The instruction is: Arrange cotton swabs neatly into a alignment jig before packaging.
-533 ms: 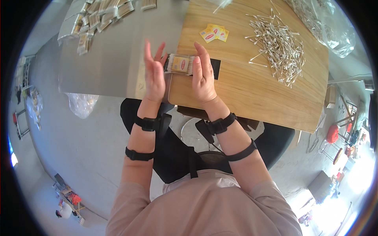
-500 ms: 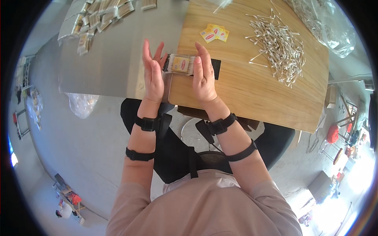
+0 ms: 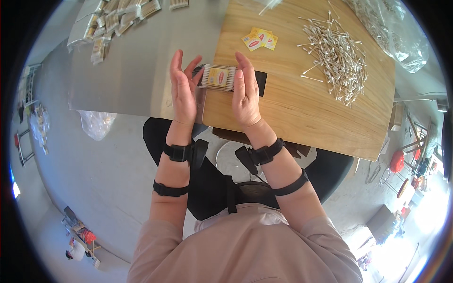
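A flat bundle of cotton swabs (image 3: 208,83) with a yellow card (image 3: 219,76) on top lies at the left edge of the wooden table. My left hand (image 3: 184,92) stands at the bundle's left end, its fingers stretched and apart, thumb side near the swab tips. At the right end, my right hand (image 3: 246,94) is held upright with straight fingers, its palm side against or very close to the tips. Neither hand is wrapped round the bundle. A black flat piece (image 3: 260,84) shows beyond my right hand; the rest of it is hidden.
A heap of loose cotton swabs (image 3: 336,61) lies on the wooden table (image 3: 302,118), right. Several yellow cards (image 3: 255,42) lie behind my right hand. Packed swab bundles (image 3: 112,21) sit on the grey surface (image 3: 127,80), far left. A clear plastic bag (image 3: 401,42) is at far right.
The bundle's left end shows more between my hands, and my left fingers have shifted slightly. My right hand is almost in the same place. The whole view has moved a little.
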Demonstrator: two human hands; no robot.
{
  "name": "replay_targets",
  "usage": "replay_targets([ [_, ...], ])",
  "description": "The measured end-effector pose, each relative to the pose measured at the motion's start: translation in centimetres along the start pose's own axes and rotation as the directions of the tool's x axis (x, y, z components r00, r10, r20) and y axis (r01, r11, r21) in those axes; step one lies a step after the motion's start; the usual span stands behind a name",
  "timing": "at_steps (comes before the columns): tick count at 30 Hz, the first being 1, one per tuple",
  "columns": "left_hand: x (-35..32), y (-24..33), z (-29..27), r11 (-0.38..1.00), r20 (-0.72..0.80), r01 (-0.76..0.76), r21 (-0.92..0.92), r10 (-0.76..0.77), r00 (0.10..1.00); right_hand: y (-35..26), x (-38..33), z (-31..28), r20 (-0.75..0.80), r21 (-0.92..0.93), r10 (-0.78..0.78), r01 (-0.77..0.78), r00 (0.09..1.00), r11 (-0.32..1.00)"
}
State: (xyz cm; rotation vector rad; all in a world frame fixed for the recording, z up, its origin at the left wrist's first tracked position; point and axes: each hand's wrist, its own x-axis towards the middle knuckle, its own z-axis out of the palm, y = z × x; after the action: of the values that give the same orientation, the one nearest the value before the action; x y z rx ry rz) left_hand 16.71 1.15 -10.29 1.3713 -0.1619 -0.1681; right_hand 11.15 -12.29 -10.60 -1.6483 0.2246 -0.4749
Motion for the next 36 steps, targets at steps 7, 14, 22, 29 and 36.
replay_targets([
  [7,0.1,-0.2,0.2,0.998,0.015,-0.068,0.015,0.068,0.998,0.1,0.2,0.4,-0.021,-0.029,-0.019,0.019,1.0,0.999],
  [14,-2.1,1.7,-0.4,0.968,-0.039,-0.051,0.245,0.062,0.997,-0.4,-0.2,-0.5,-0.02,-0.004,0.056,-0.056,0.998,0.998],
  [22,-2.9,2.0,-0.1,0.966,-0.067,0.011,0.26,0.006,0.998,0.1,-1.1,0.1,-0.008,-0.021,-0.004,0.004,1.0,1.0],
  [29,-2.5,2.0,0.0,0.978,-0.114,0.052,0.201,-0.029,0.993,0.0,-1.1,0.4,-0.009,-0.012,-0.022,0.022,1.0,1.0],
  [36,-2.8,2.0,-0.3,0.925,-0.106,-0.002,0.381,0.045,0.993,-0.2,-1.1,0.2,-0.008,-0.012,0.011,-0.011,1.0,1.0],
])
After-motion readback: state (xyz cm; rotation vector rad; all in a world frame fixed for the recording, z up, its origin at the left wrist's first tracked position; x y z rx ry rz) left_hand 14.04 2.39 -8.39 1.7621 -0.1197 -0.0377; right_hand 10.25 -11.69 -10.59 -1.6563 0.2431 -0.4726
